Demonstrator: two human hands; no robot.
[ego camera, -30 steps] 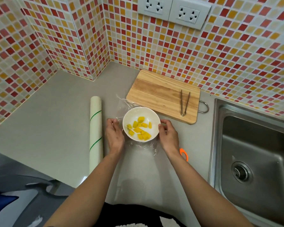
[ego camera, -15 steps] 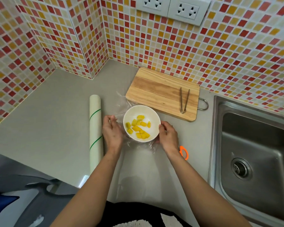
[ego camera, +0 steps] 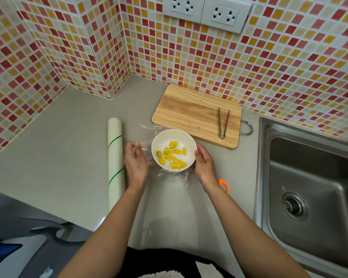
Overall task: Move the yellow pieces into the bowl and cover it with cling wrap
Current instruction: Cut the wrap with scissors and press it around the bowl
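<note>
Head view: a white bowl (ego camera: pixel 173 150) is seen standing on the grey tabletop (ego camera: pixel 68 149), just in front of the near left corner of a wooden cutting board (ego camera: pixel 195 115). The yellow pieces (ego camera: pixel 172 156) are all gathered inside the bowl. Cling wrap (ego camera: pixel 147 129) is stretched over the bowl's mouth, its loose edges spread and crumpled on the tabletop around the base.

The left hand (ego camera: pixel 136 162) is held at the bowl's left side, its fingers curled and pinched on the film beside the rim. The right hand (ego camera: pixel 204 166) is cupped against the bowl's right side, fingers partly closed over the wrap and the wall of the bowl.

The cling wrap roll (ego camera: pixel 116 163) is laid lengthwise just left of the left hand, apart from the bowl. Metal tongs (ego camera: pixel 223 123) are rested on the right part of the board. An orange object (ego camera: pixel 223 185) is partly hidden behind the right wrist. A steel sink (ego camera: pixel 309 189) is set into the tabletop at the right, and the wall behind is covered in red and yellow mosaic tiles (ego camera: pixel 209 61).
</note>
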